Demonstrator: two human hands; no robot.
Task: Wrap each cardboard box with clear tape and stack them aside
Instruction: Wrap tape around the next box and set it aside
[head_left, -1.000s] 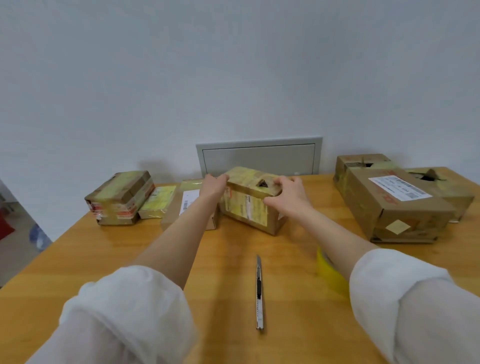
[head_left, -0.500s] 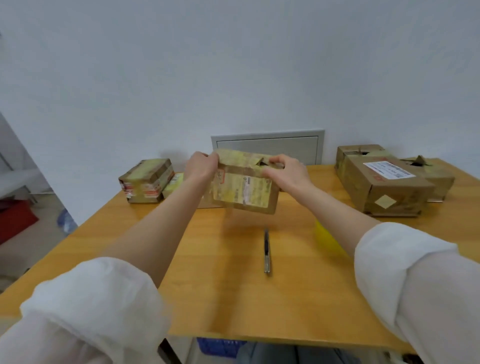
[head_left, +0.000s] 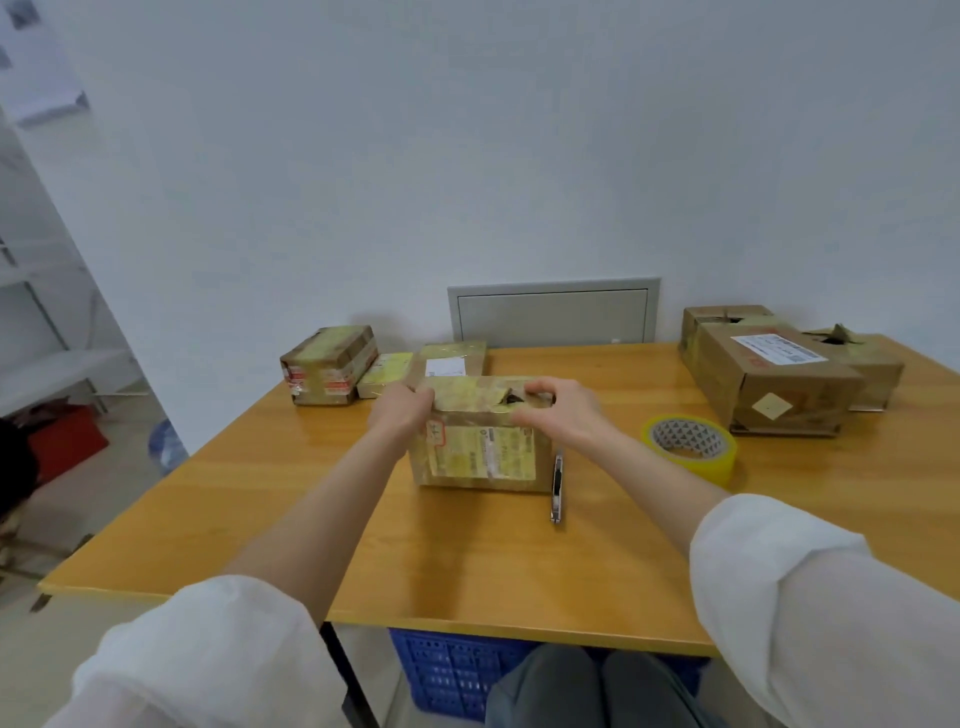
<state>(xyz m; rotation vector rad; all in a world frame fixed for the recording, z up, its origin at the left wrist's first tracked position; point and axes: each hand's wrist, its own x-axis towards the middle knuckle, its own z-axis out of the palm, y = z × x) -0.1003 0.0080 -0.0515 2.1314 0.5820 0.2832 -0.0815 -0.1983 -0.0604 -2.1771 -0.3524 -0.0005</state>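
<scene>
Gripping top edges, left hand (head_left: 402, 411) and right hand (head_left: 567, 414) hold the box (head_left: 483, 460).

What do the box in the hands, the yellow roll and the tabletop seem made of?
The box looks like brown cardboard, creased and torn on top, glossy in patches, likely old tape. The roll seems yellowish translucent plastic tape on a printed card core. The tabletop shows orange wood grain with sheen: wood or laminate, unclear which.
</scene>
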